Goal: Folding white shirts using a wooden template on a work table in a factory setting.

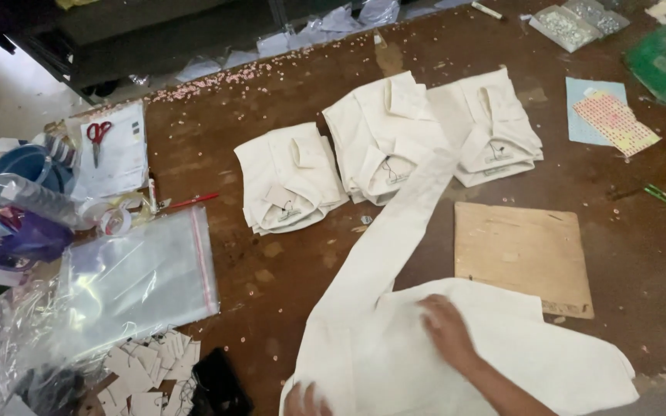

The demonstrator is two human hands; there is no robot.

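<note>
Shirt (pixel 502 347) lies unfolded on the bench (pixel 287 254) near edge, right hand (pixel 445 323) pressed flat on it, left hand (pixel 306 400) at its hem (neither grip closed); three folded shirts (pixel 383 139) done.

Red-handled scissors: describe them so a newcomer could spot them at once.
Start at the brown worktable and go to its far left corner, where white printed sheets lie. The scissors rest on those sheets, blades pointing toward the person; their red loop handles set them apart.
</note>
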